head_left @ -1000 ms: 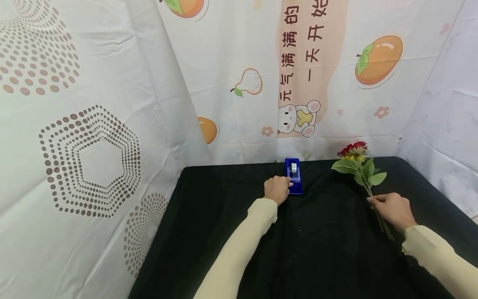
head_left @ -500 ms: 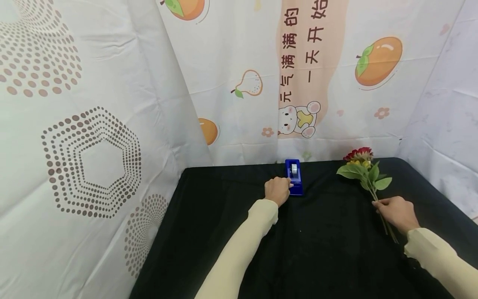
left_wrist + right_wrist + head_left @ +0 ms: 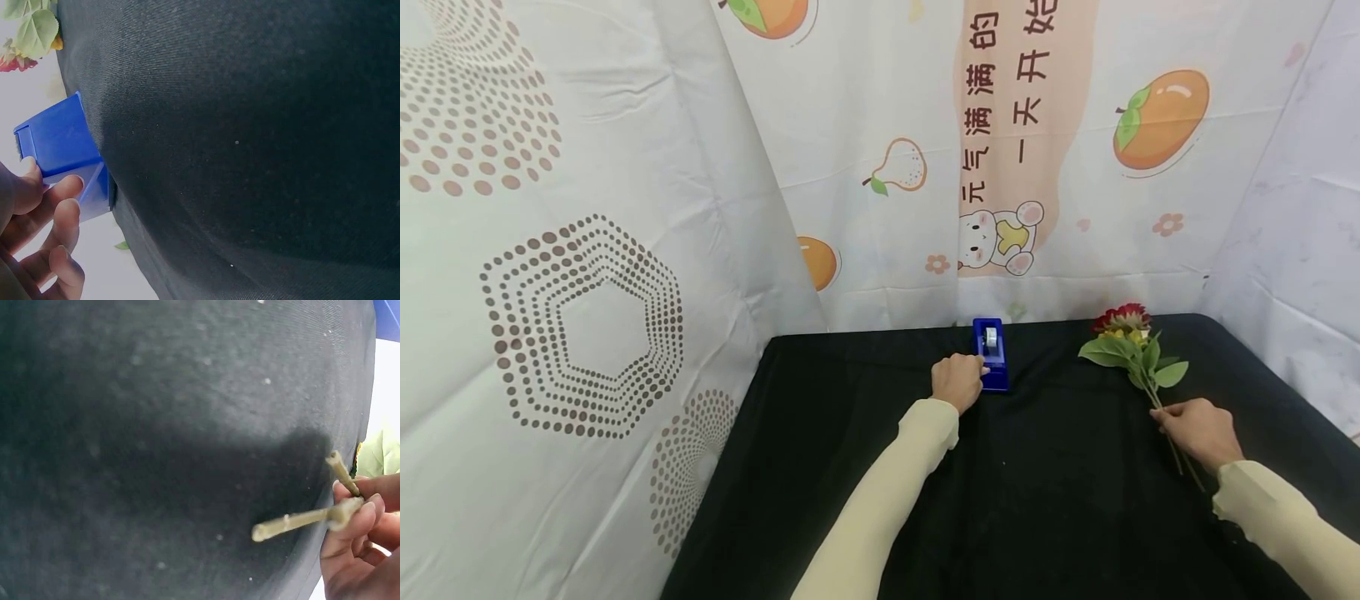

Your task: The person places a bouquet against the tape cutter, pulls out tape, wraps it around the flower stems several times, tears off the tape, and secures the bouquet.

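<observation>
My left hand (image 3: 957, 382) grips a blue tape dispenser (image 3: 992, 340) at its near end, on the black-covered table. In the left wrist view, the thumb (image 3: 28, 181) lies at the top edge of the dispenser (image 3: 59, 137) and the curled fingers (image 3: 65, 219) are at its side. A roll of tape (image 3: 990, 337) sits in the dispenser. My right hand (image 3: 1199, 430) pinches a small bunch of flowers (image 3: 1138, 350) by the stems, with red and yellow blooms and green leaves pointing away. The cut stem ends (image 3: 290, 524) stick out behind the fingers in the right wrist view.
A black cloth (image 3: 1060, 500) covers the table. Its far edge meets a white curtain (image 3: 880, 242) printed with fruit and writing. Another white curtain (image 3: 715, 167) with dotted patterns hangs at the left, and pale fabric (image 3: 1292, 250) hangs at the right.
My right hand has shifted slightly right and nearer, carrying the flowers with it, mostly in the first half second. The left hand and tape dispenser have stayed in place.
</observation>
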`<state>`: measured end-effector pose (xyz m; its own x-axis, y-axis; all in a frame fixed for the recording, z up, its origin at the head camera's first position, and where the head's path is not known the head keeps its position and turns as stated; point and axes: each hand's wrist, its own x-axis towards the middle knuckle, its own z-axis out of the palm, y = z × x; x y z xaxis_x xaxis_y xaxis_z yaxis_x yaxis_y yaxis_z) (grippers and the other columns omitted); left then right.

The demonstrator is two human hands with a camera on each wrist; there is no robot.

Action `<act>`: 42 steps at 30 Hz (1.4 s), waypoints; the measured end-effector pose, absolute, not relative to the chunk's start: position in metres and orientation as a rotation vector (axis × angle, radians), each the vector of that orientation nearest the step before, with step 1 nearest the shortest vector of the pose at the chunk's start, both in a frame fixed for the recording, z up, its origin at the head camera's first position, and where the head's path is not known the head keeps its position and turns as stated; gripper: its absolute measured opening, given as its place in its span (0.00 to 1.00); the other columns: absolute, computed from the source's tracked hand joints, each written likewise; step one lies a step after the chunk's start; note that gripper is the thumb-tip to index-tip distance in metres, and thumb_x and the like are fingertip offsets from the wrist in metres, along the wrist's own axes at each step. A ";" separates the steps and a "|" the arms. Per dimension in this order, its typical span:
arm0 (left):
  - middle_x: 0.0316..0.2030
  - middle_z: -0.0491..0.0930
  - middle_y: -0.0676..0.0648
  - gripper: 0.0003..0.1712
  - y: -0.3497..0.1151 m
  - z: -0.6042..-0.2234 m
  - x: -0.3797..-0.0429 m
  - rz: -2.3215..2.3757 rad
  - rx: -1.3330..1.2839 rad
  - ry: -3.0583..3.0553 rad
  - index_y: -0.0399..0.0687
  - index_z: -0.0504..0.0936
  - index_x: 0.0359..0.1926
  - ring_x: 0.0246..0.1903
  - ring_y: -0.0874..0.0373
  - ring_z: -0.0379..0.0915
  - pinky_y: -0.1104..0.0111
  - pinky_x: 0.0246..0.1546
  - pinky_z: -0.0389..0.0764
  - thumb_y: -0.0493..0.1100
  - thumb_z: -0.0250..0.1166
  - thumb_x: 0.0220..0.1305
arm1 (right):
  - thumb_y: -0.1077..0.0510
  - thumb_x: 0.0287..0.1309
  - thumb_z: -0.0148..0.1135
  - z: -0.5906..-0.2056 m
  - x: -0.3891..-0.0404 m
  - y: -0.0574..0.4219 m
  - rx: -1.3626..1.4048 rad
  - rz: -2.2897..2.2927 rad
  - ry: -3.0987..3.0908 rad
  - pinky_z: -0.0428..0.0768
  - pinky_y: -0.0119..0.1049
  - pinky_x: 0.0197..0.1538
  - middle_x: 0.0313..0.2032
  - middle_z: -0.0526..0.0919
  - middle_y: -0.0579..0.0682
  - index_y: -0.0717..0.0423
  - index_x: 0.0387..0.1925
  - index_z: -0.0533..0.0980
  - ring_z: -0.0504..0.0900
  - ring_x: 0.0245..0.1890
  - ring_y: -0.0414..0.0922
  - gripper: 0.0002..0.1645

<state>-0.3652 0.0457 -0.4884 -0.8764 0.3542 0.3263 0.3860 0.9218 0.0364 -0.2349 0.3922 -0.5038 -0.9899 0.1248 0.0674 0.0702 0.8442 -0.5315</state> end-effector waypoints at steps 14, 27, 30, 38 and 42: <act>0.22 0.78 0.56 0.14 0.041 -0.483 -0.366 -0.125 -0.639 -2.757 0.58 0.82 0.29 0.14 0.64 0.64 0.70 0.14 0.66 0.52 0.55 0.70 | 0.47 0.66 0.52 -0.507 -0.243 0.390 -0.117 0.804 -2.951 0.69 0.39 0.23 0.19 0.77 0.48 0.70 0.37 0.82 0.72 0.19 0.44 0.27; 0.60 0.65 0.47 0.32 0.010 -0.476 -0.358 -0.205 -0.929 -2.805 0.61 0.59 0.71 0.39 0.64 0.71 0.70 0.39 0.75 0.56 0.53 0.69 | 0.29 0.63 0.45 -0.491 -0.251 0.385 -0.087 0.761 -3.102 0.75 0.48 0.26 0.37 0.80 0.70 0.74 0.48 0.76 0.80 0.28 0.56 0.48; 0.60 0.68 0.51 0.30 -0.002 -0.470 -0.356 -0.146 -1.073 -2.751 0.63 0.62 0.70 0.47 0.63 0.71 0.68 0.47 0.73 0.58 0.51 0.70 | 0.35 0.65 0.47 -0.488 -0.251 0.387 -0.060 0.683 -2.984 0.72 0.45 0.22 0.27 0.82 0.60 0.68 0.41 0.80 0.77 0.22 0.50 0.38; 0.70 0.57 0.57 0.39 -0.029 -0.473 -0.355 0.014 -1.240 -2.672 0.69 0.50 0.74 0.64 0.58 0.58 0.56 0.60 0.56 0.74 0.37 0.65 | 0.42 0.55 0.66 -0.470 -0.267 0.369 0.529 0.300 -2.648 0.66 0.59 0.44 0.45 0.77 0.59 0.56 0.51 0.77 0.71 0.44 0.60 0.28; 0.73 0.46 0.58 0.44 -0.042 -0.480 -0.349 -0.010 -1.292 -2.663 0.70 0.38 0.74 0.70 0.61 0.47 0.54 0.62 0.52 0.76 0.35 0.62 | 0.40 0.51 0.68 -0.466 -0.268 0.347 0.783 0.211 -2.605 0.64 0.60 0.50 0.57 0.72 0.59 0.51 0.63 0.70 0.68 0.53 0.59 0.40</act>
